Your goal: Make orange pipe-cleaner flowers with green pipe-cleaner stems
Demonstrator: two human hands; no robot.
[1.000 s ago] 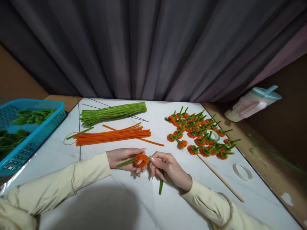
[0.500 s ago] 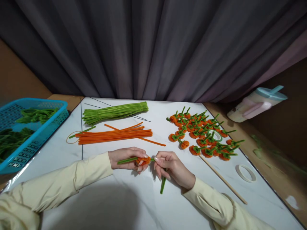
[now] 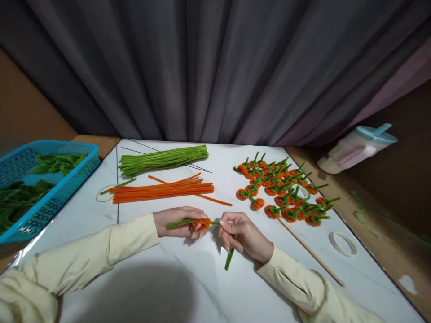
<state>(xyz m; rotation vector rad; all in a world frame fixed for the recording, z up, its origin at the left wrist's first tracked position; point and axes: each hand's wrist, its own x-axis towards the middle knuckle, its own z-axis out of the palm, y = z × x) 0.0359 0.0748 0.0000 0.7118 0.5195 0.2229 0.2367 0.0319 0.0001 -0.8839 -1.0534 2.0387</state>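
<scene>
My left hand (image 3: 180, 222) pinches a small orange pipe-cleaner coil (image 3: 201, 222) just above the white table. A green pipe cleaner (image 3: 180, 223) passes through the coil and lies across my left fingers. My right hand (image 3: 240, 234) grips the other part of that green pipe cleaner; its end (image 3: 229, 259) sticks out below my palm toward the table. Both hands nearly touch at the coil.
A heap of finished orange-and-green pieces (image 3: 283, 193) lies at right with a tape ring (image 3: 300, 190) among them. Bundles of orange (image 3: 161, 190) and green (image 3: 161, 159) pipe cleaners lie behind my hands. A wooden stick (image 3: 311, 253), another tape ring (image 3: 342, 243), a blue basket (image 3: 50, 197) and a jug (image 3: 357, 148) surround them.
The orange coil has turned from facing up as an open ring to lying edge-on between my fingers. My hands have stayed in about the same place.
</scene>
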